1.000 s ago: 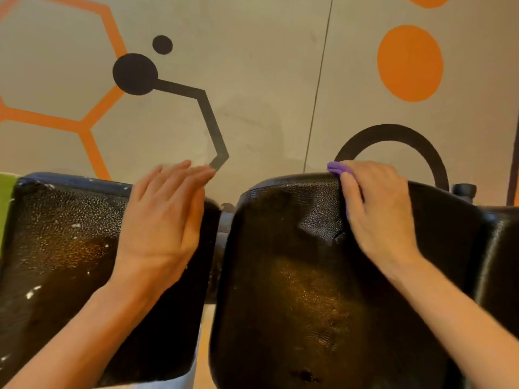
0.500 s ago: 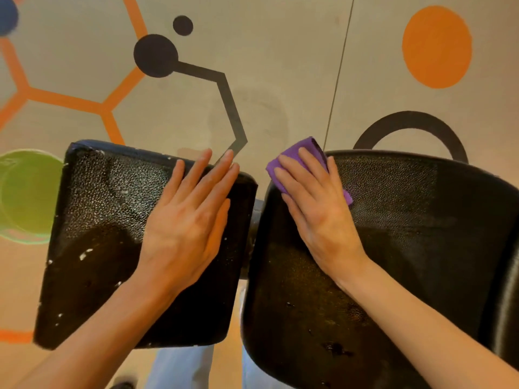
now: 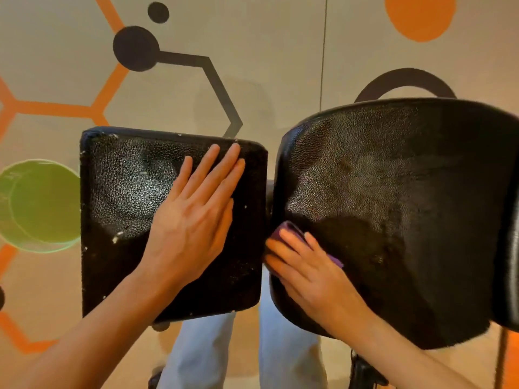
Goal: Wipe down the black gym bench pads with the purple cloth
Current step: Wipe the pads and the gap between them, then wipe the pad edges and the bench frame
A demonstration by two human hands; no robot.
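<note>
Two black textured bench pads stand side by side. The square left pad (image 3: 120, 209) is flecked with white specks, and my left hand (image 3: 193, 217) rests flat on its right half with straight fingers. The larger rounded right pad (image 3: 398, 209) shines in its upper part. My right hand (image 3: 306, 270) presses the purple cloth (image 3: 286, 230) against this pad's left edge, low down. Most of the cloth is hidden under my fingers; only its top corner and a strip at the right show.
The floor below carries orange hexagon lines, black dots and lines, an orange oval (image 3: 420, 12) and a green disc (image 3: 39, 206). My light trouser legs (image 3: 202, 352) show between the pads. A dark frame part (image 3: 365, 372) sits under the right pad.
My right hand has slid the cloth from the right pad's top left corner down along its left edge. My left hand stays flat on the left pad. The view has tilted downward.
</note>
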